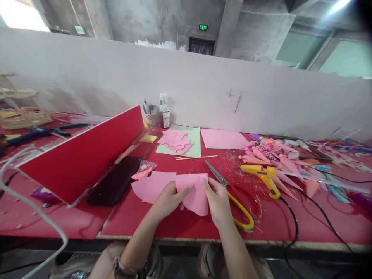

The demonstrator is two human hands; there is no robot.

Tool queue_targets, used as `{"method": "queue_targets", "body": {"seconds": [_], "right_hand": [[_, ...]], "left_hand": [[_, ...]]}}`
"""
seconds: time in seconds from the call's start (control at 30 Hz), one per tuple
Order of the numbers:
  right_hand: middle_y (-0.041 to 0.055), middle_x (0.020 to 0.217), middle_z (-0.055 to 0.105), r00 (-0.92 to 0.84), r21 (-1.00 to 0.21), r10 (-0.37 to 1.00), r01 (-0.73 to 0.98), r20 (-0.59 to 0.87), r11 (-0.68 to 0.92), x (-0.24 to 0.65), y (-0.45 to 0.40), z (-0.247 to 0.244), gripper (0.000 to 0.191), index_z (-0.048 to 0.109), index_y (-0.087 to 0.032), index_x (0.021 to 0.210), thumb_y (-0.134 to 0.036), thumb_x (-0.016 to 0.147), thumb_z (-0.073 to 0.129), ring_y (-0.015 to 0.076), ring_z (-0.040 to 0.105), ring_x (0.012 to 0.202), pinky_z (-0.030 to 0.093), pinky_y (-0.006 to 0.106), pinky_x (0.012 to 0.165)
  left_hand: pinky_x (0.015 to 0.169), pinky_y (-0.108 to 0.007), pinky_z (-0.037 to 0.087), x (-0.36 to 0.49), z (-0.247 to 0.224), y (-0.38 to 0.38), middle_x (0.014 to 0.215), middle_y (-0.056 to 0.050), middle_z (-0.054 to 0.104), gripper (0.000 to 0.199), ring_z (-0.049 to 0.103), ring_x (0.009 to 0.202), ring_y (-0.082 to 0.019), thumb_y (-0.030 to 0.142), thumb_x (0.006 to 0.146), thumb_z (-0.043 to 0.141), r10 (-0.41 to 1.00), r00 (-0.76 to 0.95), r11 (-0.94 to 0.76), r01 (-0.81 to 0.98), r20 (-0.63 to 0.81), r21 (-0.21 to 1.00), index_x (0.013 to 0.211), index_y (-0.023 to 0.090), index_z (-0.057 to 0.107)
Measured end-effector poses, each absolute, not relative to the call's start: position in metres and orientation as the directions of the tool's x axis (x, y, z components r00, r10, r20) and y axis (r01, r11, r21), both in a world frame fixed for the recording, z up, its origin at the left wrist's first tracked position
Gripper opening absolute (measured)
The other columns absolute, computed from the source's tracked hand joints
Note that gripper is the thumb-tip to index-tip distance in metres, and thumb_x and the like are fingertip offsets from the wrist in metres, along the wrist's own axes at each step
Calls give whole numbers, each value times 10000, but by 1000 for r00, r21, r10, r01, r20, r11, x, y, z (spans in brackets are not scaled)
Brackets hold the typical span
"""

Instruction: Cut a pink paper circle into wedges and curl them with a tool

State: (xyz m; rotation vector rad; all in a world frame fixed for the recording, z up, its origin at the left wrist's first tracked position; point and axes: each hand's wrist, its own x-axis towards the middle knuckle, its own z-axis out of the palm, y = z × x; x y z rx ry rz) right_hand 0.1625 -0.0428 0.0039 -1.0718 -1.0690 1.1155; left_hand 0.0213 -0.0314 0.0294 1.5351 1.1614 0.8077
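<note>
Between my two hands is a pink paper piece [195, 199] with a straight top edge and a rounded lower edge. My left hand [170, 199] pinches its left side, thumb on top. At its right edge, my right hand [217, 201] closes thumb and fingers on the paper. More pink paper pieces [155, 186] lie flat on the table just left of my left hand, partly overlapping. Scissors [240, 207] with yellow handles rest right beside my right hand, blades pointing away. A yellow glue gun [263, 176] lies farther right.
A red board [87, 155] stands on the left, with a dark phone-like slab [116, 182] beside it. Pink scraps [176, 140] lie on green paper [197, 147]. Pink cones [286, 166] are piled right, near black cables [293, 221]. A bottle [164, 114] stands by the wall.
</note>
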Motion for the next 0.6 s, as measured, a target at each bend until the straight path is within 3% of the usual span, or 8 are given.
{"method": "queue_targets", "body": {"seconds": [0.27,0.6], "right_hand": [[18,620,561,249,-981,968,-173,44,89,162,-42,6,348,650,-122,776,-457,734,565,131,454,575,378,213,489],[-29,560,411,327,-984,944,-157,33,89,160,-46,5,281,486,-148,585,-359,763,539,98,361,566,339,179,478]], "left_hand": [[430,-198,337,33,31,-35,389,46,456,382,463,397,-88,463,770,468,952,289,15,278,-98,960,550,152,502],[420,-196,384,40,31,-36,496,27,546,348,487,425,-88,461,759,489,940,315,60,231,-133,971,630,144,556]]}}
